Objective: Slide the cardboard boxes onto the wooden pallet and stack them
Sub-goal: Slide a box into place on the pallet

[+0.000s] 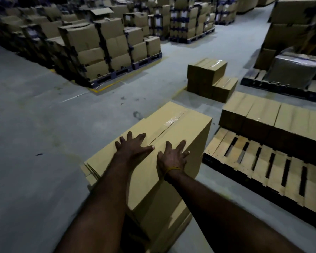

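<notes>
Both my palms lie flat on the top of a tall cardboard box (164, 143), fingers spread, gripping nothing: my left hand (133, 146) at about eleven o'clock from my right hand (172, 157), thumbs nearly meeting over the taped seam. A yellow band (172, 169) circles my right wrist. This box stands on the grey concrete floor (44, 143), with flattened cardboard sheets (88, 172) sticking out at its foot at nine o'clock.

At nine and ten o'clock the floor is open and wide, marked only by a few dark scuffs. At twelve o'clock a clear strip of floor runs to a small stepped stack of boxes (208, 77). At three o'clock, just beside the box's right edge with a narrow gap of floor between, lies the wooden pallet (254, 161); its near slats are bare, and a row of boxes (272, 117) fills its far side.

Farther off, from ten to two o'clock, loaded pallets of cartons (98, 48) stand in rows with aisles between. The room is dim.
</notes>
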Demonstrator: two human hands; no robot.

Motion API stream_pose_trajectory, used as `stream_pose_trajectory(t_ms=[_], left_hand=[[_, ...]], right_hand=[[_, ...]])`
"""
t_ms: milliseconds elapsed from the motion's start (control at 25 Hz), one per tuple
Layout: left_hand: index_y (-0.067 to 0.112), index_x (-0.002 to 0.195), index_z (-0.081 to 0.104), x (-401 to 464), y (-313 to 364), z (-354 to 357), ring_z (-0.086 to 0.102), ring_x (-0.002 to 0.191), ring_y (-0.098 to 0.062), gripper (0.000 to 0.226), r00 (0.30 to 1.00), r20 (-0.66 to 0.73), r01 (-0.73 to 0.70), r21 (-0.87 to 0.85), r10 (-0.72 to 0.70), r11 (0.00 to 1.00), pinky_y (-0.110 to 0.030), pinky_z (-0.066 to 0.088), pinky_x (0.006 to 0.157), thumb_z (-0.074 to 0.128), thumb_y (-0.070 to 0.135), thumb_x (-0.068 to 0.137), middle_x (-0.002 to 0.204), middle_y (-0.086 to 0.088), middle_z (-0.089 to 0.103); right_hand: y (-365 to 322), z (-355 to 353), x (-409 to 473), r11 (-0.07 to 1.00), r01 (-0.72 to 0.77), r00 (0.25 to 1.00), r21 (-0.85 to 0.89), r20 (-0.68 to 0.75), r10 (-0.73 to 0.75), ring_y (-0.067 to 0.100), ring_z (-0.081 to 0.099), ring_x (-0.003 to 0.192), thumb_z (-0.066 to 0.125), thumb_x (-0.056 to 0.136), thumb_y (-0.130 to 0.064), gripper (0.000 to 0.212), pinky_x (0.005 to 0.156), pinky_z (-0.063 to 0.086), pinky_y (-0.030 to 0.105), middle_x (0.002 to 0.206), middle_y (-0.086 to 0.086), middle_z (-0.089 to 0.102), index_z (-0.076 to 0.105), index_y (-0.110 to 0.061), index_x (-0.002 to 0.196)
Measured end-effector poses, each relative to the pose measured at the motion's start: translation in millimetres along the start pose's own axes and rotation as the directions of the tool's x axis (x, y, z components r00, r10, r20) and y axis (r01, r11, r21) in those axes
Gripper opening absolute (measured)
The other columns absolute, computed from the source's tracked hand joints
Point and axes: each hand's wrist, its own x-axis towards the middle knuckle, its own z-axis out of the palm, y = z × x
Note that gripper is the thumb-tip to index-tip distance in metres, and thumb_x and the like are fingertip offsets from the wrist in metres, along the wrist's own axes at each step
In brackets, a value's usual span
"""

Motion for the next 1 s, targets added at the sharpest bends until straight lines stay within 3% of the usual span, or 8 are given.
stream_pose_trajectory(t_ms=[160,280,440,560,760,880,1000], left_hand=[[0.053,0.151,0.013,17,-12,-15,0.006,0.142,-0.055,0.104,0.997,0.071,0.032,-0.023,-0.03,0.999,-0.066,0.012,0.113,0.05,0.093,0.063,0.161,-0.017,0.004],[0.052,0.15,0.018,29,-9,-22,0.017,0.139,-0.053,0.107,0.995,0.097,0.027,-0.025,-0.024,0.999,-0.066,0.017,0.112,0.059,0.09,0.059,0.155,-0.023,0.016],[0.048,0.146,0.028,29,1,-15,0.035,0.13,-0.046,0.103,1.0,0.012,-0.007,-0.078,0.008,0.997,-0.059,0.03,0.108,0.064,0.087,0.058,0.144,-0.021,0.029],[0.043,0.144,0.034,15,18,1,0.039,0.125,-0.042,0.097,0.994,-0.096,0.045,-0.094,-0.054,0.995,-0.053,0.033,0.102,0.059,0.089,0.061,0.137,-0.02,0.035],[0.043,0.142,0.037,2,50,19,0.043,0.119,-0.041,0.094,0.976,-0.177,0.115,-0.067,-0.126,0.991,-0.05,0.035,0.096,0.053,0.089,0.063,0.132,-0.019,0.041],[0.042,0.142,0.037,2,52,21,0.044,0.118,-0.043,0.092,0.977,-0.188,0.094,-0.067,-0.105,0.993,-0.052,0.034,0.096,0.05,0.089,0.064,0.131,-0.02,0.041],[0.041,0.142,0.037,-3,43,19,0.041,0.123,-0.044,0.087,0.983,-0.177,0.04,-0.095,-0.057,0.995,-0.054,0.032,0.101,0.054,0.085,0.069,0.138,-0.02,0.035]], right_hand=[[-4,6,4,0.998,0.012,1.0,0.061,-0.017,-0.011,0.055,-0.007,0.143,0.047,0.101,-0.035,0.044,0.113,0.027,0.055,0.158,0.014,-0.018,0.035,-0.029,0.144],[-2,5,7,0.997,-0.006,1.0,0.079,-0.029,0.008,0.055,-0.006,0.143,0.049,0.102,-0.032,0.041,0.113,0.028,0.053,0.159,0.013,-0.017,0.039,-0.029,0.141],[10,-5,26,0.995,-0.024,0.996,0.101,-0.077,0.032,0.054,0.007,0.143,0.059,0.097,-0.026,0.039,0.113,0.033,0.05,0.16,0.012,-0.011,0.05,-0.027,0.135],[24,-25,43,0.997,0.0,0.995,0.083,-0.102,0.009,0.047,0.024,0.14,0.066,0.093,-0.022,0.043,0.112,0.037,0.045,0.161,0.012,-0.004,0.054,-0.025,0.134],[37,-32,32,0.997,-0.074,0.992,-0.013,-0.103,0.073,0.043,0.038,0.13,0.057,0.095,-0.035,0.046,0.105,0.042,0.047,0.158,0.016,0.0,0.046,-0.023,0.139],[34,-15,11,0.985,-0.163,0.978,0.059,-0.124,0.169,0.045,0.037,0.128,0.05,0.098,-0.044,0.053,0.106,0.038,0.052,0.155,0.021,0.002,0.035,-0.029,0.146],[30,-15,7,0.972,-0.184,0.966,0.148,-0.155,0.206,0.045,0.035,0.13,0.053,0.097,-0.044,0.053,0.109,0.033,0.051,0.153,0.024,0.008,0.037,-0.029,0.145]])
